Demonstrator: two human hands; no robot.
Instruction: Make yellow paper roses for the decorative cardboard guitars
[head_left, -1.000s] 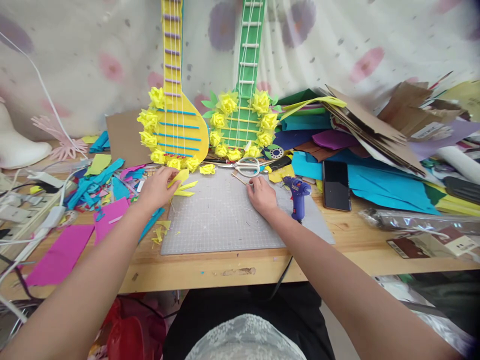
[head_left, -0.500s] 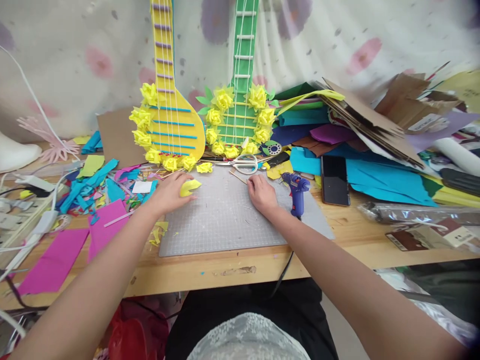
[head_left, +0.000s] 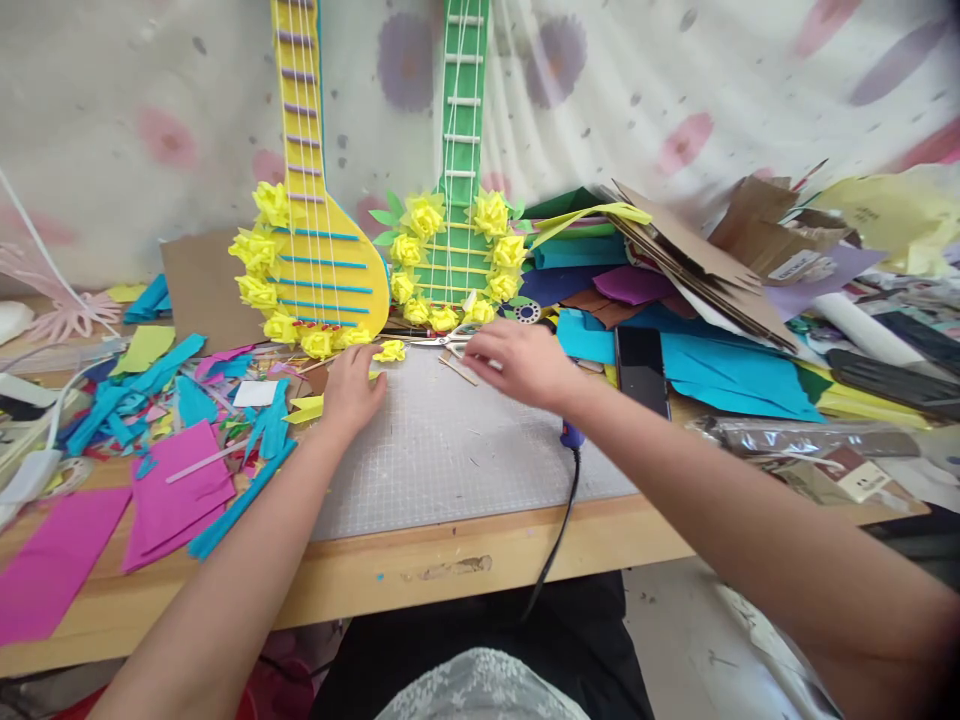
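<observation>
My left hand (head_left: 354, 390) rests at the left edge of the grey cutting mat (head_left: 442, 470), thumb apart from the fingers. A cut piece of yellow paper (head_left: 307, 408) lies beside its wrist, and a yellow paper rose (head_left: 391, 351) sits just past its fingertips. Over the back of the mat, my right hand (head_left: 517, 360) hovers with loosely bent fingers and nothing visible in them. Beneath those fingers are the scissors (head_left: 452, 341), their handles partly covered. A thin wooden stick (head_left: 457, 371) lies close by. The glue gun (head_left: 571, 435) is mostly hidden behind my right forearm.
A yellow paper guitar (head_left: 330, 270) and a green one (head_left: 454, 260), both trimmed with yellow roses, lean at the back. Paper scraps (head_left: 180, 400) cover the left side. To the right are a phone (head_left: 643, 370), blue paper (head_left: 739, 375) and stacked cardboard (head_left: 697, 260).
My right hand has lifted from the mat and moved up toward the scissors. My left hand has moved off the yellow paper toward the mat's left edge. The view has shifted right.
</observation>
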